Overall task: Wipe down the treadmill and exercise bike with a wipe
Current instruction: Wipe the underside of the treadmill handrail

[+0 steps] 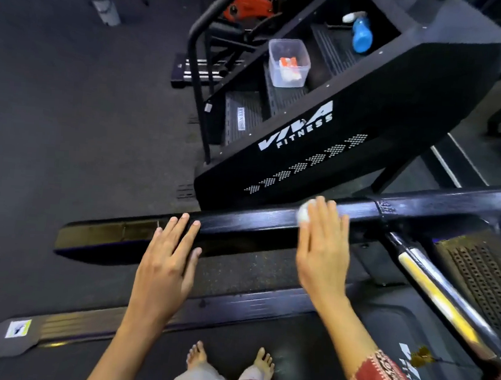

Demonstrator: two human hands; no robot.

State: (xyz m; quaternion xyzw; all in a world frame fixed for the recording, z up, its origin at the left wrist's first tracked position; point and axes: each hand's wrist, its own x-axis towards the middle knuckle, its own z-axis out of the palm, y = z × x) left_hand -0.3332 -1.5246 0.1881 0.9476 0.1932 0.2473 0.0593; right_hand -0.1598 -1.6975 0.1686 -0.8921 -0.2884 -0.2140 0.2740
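Wipe (304, 214) pressed under flat, uncurled right hand (321, 249), centre-right of frame, for full contact along treadmill rail (241, 219); left hand (165, 261) splayed open on rail, centre-left, likely bracing.

The dark grey floor (70, 100) holds a big black stair machine (369, 109). A clear plastic box (287, 63) and a blue bottle (362, 33) sit on its steps.

"VIVA FITNESS" on stair machine side panel (322, 141)
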